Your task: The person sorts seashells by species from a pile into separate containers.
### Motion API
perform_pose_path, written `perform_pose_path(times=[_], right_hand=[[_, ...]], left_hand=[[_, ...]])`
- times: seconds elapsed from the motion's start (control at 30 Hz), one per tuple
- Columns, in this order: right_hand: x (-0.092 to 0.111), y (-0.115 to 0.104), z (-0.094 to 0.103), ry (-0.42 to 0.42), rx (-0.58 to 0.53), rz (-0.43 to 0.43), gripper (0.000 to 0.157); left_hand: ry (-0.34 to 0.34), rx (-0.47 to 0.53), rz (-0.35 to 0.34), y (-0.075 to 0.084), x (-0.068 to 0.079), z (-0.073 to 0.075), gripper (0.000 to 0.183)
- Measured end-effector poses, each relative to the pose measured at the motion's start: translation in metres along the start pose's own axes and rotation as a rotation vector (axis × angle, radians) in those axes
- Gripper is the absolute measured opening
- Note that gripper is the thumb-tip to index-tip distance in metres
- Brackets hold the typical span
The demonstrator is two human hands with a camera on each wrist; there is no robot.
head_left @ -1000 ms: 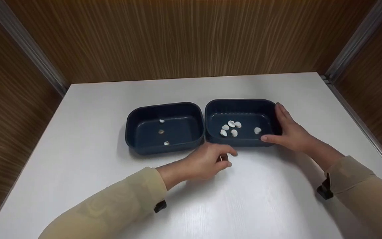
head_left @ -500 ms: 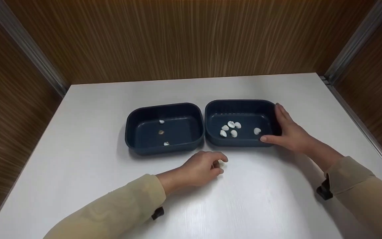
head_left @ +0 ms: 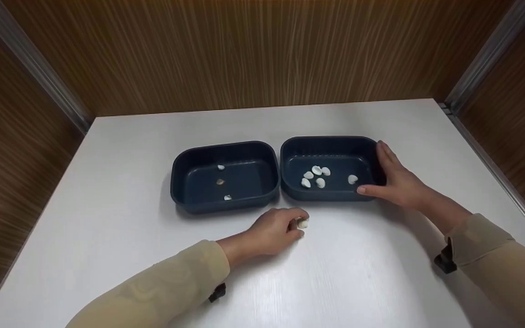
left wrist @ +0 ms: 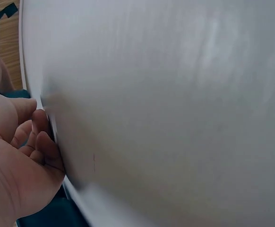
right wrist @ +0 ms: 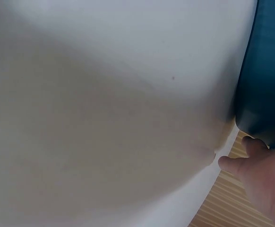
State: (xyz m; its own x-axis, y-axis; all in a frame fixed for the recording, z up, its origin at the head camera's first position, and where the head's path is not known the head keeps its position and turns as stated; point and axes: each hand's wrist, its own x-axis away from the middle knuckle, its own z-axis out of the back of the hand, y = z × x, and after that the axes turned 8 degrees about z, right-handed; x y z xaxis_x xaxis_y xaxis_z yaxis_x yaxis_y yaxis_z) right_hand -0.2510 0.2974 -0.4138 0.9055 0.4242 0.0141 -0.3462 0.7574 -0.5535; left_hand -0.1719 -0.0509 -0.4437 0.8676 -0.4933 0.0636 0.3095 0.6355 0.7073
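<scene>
In the head view my left hand (head_left: 271,231) is low over the table in front of the two containers, its thumb and index finger around a small pale seashell (head_left: 302,222). The left wrist view shows that hand's palm (left wrist: 14,156) with several fingers curled in; the shell is hidden there. My right hand (head_left: 401,182) rests against the right end of the right dark blue container (head_left: 335,196), thumb at its front rim, fingers extended along the end wall. Several white seashells (head_left: 320,182) lie in this container, mostly toward its left side.
The left dark blue container (head_left: 226,204) stands close beside the right one and holds a brownish shell (head_left: 220,181) and two small whitish ones (head_left: 228,197). Both stand on a white table (head_left: 130,159), with wood-grain panels (head_left: 262,54) behind and at the sides.
My left hand has drawn back from the containers toward me and slightly left; the pale shell now shows between its fingers. The right hand stays at the right container.
</scene>
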Motion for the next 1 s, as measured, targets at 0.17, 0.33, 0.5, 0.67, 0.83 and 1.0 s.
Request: perform_pose_path(times=[0.17,0.33,0.5,0.67,0.83,1.0], right_hand=[[-0.0009,0.0003,0.0005,0.0,0.002,-0.001,0.128],[-0.0013,0.0006,0.0004,-0.004,-0.008,-0.008,0.127],[-0.0015,0.0001,0.0002,-0.004,-0.002,-0.008,0.128],[-0.0007,0.0006,0.0004,0.001,-0.009,-0.007,0.128],[-0.0007,0.0008,-0.0006,-0.002,-0.016,-0.009,0.129],[0.0,0.0003,-0.0004,-0.003,-0.016,-0.017,0.129]], left_hand=[[0.005,0.001,0.01,-0.0012,-0.0019,-0.001,0.027],[0.01,0.002,-0.002,-0.0027,-0.0039,-0.002,0.027],[0.019,0.009,0.009,-0.0031,-0.0039,-0.0025,0.028],[0.034,0.022,0.016,-0.0029,-0.0039,-0.0041,0.028],[0.05,0.021,0.021,-0.0036,-0.0034,-0.006,0.029],[0.072,0.001,0.02,-0.0031,-0.0033,-0.0079,0.027]])
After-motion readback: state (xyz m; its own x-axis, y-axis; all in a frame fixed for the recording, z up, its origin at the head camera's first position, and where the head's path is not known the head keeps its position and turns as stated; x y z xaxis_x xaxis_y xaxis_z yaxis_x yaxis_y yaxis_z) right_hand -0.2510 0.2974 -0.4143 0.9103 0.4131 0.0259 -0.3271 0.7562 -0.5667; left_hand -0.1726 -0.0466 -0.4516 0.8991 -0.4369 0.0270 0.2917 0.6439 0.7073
